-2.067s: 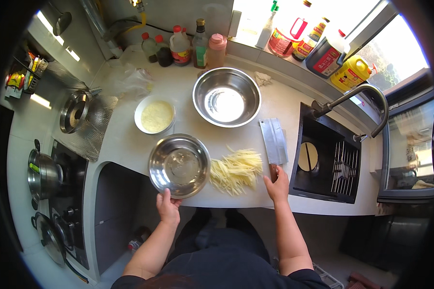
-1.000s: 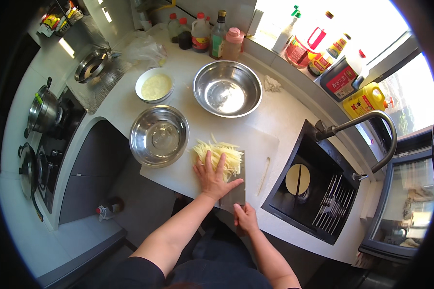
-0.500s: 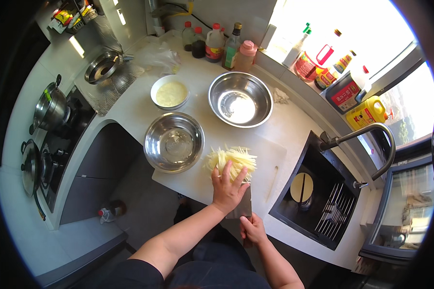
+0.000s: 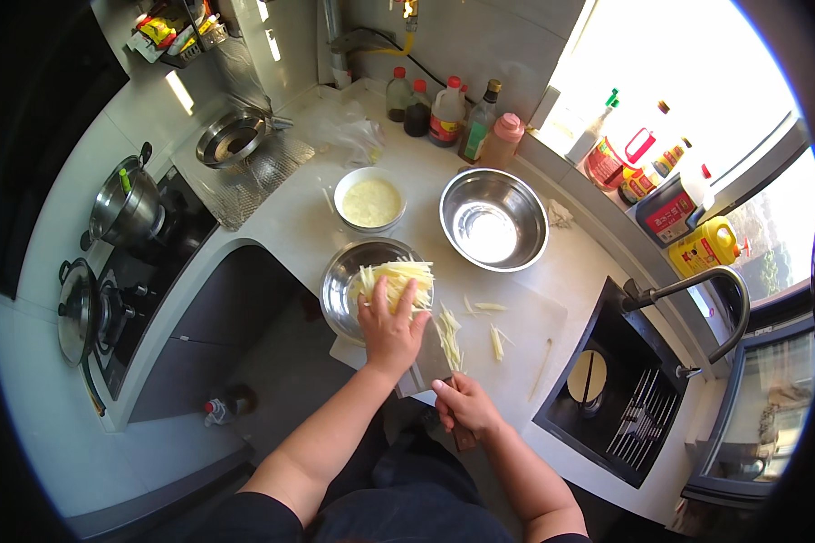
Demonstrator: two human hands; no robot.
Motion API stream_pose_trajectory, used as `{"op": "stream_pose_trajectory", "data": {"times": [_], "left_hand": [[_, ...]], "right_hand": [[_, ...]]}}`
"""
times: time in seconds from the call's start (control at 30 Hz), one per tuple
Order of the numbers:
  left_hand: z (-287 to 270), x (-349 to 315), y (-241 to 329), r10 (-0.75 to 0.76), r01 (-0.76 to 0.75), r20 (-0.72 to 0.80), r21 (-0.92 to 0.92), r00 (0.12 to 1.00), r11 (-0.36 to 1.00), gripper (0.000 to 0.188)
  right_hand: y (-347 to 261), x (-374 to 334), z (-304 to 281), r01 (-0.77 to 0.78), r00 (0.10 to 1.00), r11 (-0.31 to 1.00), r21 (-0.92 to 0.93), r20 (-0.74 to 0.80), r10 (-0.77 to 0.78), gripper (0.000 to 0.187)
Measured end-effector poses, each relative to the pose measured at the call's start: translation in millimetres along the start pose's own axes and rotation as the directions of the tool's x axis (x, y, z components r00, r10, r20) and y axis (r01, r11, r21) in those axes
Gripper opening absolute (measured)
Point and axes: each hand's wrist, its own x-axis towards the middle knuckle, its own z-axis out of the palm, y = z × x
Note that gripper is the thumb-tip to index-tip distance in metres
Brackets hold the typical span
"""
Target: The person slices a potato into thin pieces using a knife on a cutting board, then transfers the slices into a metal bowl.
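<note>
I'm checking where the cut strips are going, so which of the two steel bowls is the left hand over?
The smaller steel bowl at the counter's near edge; the left hand holds pale strips over it. The larger steel bowl sits farther back.

On the bench (image 4: 290,226), a steel bowl (image 4: 349,290) sits left of the cutting board (image 4: 516,335); potato strips (image 4: 398,271) lie over the bowl, more on the board. Behind stand a small bowl (image 4: 369,201) and large bowl (image 4: 493,220); the sink (image 4: 607,380) lies right
</note>
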Motion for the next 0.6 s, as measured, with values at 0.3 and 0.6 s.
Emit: {"op": "stream_pose_trajectory", "data": {"times": [0.3, 0.6], "left_hand": [[49, 29, -94, -0.217, 0.254, 0.297, -0.092, 0.93, 0.963, 0.054], [11, 48, -63, -0.106, 0.038, 0.335, 0.203, 0.936, 0.978, 0.043]], "right_hand": [[-24, -22, 5, -0.142, 0.989, 0.99, -0.005, -0.031, 0.141, 0.03], [-31, -48, -20, -0.04, 0.947, 0.915, -0.402, -0.308, -0.094, 0.034]]}}
